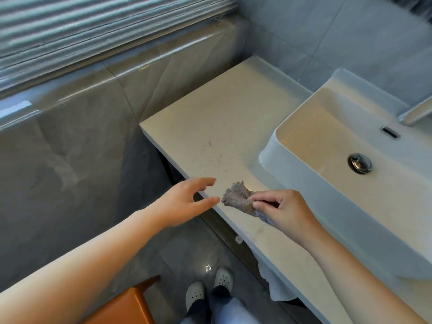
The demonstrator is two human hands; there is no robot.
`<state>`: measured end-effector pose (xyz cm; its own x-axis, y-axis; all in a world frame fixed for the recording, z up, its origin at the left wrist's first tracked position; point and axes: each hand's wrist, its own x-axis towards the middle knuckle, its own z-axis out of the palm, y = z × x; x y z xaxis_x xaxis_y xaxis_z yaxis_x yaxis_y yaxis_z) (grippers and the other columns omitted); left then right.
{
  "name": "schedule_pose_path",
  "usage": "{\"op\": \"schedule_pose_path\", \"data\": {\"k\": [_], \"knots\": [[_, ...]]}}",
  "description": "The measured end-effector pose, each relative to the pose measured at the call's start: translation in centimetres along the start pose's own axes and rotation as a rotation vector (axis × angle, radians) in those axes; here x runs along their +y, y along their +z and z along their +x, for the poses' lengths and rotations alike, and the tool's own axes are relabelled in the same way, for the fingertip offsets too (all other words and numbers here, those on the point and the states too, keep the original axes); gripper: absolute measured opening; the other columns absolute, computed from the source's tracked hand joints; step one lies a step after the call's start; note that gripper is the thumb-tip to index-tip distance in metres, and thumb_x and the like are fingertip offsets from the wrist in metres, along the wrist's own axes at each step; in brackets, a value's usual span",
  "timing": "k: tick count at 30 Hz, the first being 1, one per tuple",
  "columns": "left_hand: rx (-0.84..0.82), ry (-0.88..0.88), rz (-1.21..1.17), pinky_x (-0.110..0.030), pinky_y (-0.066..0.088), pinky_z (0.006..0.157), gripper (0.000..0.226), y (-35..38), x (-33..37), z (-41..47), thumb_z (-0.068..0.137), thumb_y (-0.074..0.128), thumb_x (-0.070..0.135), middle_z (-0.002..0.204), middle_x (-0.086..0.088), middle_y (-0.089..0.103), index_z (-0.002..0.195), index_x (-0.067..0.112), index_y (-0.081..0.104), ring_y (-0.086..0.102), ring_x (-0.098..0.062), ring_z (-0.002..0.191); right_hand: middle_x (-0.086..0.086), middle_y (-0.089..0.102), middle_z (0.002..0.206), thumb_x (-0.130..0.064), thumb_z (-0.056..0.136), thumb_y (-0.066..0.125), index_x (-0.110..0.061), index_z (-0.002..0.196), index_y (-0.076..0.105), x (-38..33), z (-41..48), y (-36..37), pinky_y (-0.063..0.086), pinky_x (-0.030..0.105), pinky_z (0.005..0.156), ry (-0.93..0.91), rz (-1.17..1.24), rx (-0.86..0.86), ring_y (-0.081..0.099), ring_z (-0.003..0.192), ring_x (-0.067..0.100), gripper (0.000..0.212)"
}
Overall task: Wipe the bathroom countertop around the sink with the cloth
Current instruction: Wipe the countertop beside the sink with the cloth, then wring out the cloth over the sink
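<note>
Begin by opening out the bunched grey cloth point(238, 198), pinched at one end between the thumb and curled fingertips of the right hand point(287, 211) over the front edge of the countertop point(210, 118), just left of the sink point(304, 176); hard to tell whether touching the surface or held just clear of it. Bring in the left hand point(184, 202), open with fingers spread and thumb apart just beside the cloth's free end, to catch that end and pull the wad flat. Fold into a pad rather than wiping with a crumpled lump, for fuller contact. Press with a flat palm and work from the back edge by the wall toward the front in overlapping strokes. Go twice over the faint specks and smears point(209, 143) toward the left edge. Follow the sink's outer wall closely, into the seam at its base. Gather grit into the cloth rather than sweeping it off the front edge.
</note>
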<state>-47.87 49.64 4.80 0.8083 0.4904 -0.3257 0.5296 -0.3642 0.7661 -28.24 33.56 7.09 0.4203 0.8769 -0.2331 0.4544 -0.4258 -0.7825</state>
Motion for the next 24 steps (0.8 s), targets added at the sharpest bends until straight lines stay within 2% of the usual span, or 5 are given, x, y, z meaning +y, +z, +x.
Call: {"op": "schedule_pose_path", "data": {"k": [7, 12, 18, 22, 24], "knots": [[-0.166, 0.181, 0.081, -0.03, 0.05, 0.095, 0.064, -0.2, 9.0, 4.1, 0.072, 0.075, 0.05, 0.115, 0.019, 0.058, 0.13, 0.032, 0.054, 0.06, -0.002, 0.101, -0.011, 0.074, 0.084, -0.01, 0.084, 0.069, -0.03, 0.084, 0.077, -1.9, -2.0, -5.2, 0.051, 0.019, 0.07, 0.023, 0.033, 0.053, 0.067, 0.077, 0.006, 0.021], [-0.227, 0.244, 0.138, -0.031, 0.055, 0.074, 0.025, 0.8, 13.8, 7.7, 0.079, 0.07, 0.046, 0.078, 0.013, 0.07, 0.094, 0.027, 0.071, 0.064, -0.002, 0.071, -0.018, 0.072, 0.074, -0.01, 0.085, 0.067, -0.028, 0.085, 0.077, -0.9, -2.5, -9.8, 0.047, 0.015, 0.063, 0.04, 0.094, 0.151, 0.064, 0.068, 0.0, 0.02], [-0.242, 0.172, -0.041, -0.031, 0.058, 0.076, 0.023, 2.9, 19.2, 12.4, 0.085, 0.068, 0.032, 0.075, -0.001, 0.074, 0.084, 0.009, 0.072, 0.072, -0.012, 0.073, -0.022, 0.064, 0.117, -0.034, 0.084, 0.069, -0.035, 0.126, 0.059, 2.7, -4.1, -15.2, 0.044, 0.015, 0.092, 0.071, 0.196, 0.389, 0.055, 0.109, -0.012, 0.043], [-0.255, 0.15, -0.169, -0.027, 0.058, 0.074, 0.021, 3.9, 22.6, 15.2, 0.086, 0.068, 0.027, 0.077, -0.007, 0.075, 0.086, 0.007, 0.073, 0.072, -0.018, 0.076, -0.028, 0.058, 0.123, -0.052, 0.078, 0.061, -0.04, 0.133, 0.05, 6.3, -5.2, -18.2, 0.043, 0.018, 0.094, 0.082, 0.231, 0.552, 0.054, 0.113, -0.007, 0.057], [-0.284, 0.135, -0.225, -0.03, 0.058, 0.078, 0.022, 4.4, 23.8, 16.3, 0.085, 0.068, 0.028, 0.079, -0.009, 0.075, 0.089, 0.007, 0.073, 0.072, -0.022, 0.079, -0.03, 0.061, 0.117, -0.052, 0.081, 0.061, -0.043, 0.127, 0.051, 7.4, -4.8, -19.1, 0.047, 0.016, 0.092, 0.048, 0.339, 0.601, 0.058, 0.109, -0.005, 0.048]]}}
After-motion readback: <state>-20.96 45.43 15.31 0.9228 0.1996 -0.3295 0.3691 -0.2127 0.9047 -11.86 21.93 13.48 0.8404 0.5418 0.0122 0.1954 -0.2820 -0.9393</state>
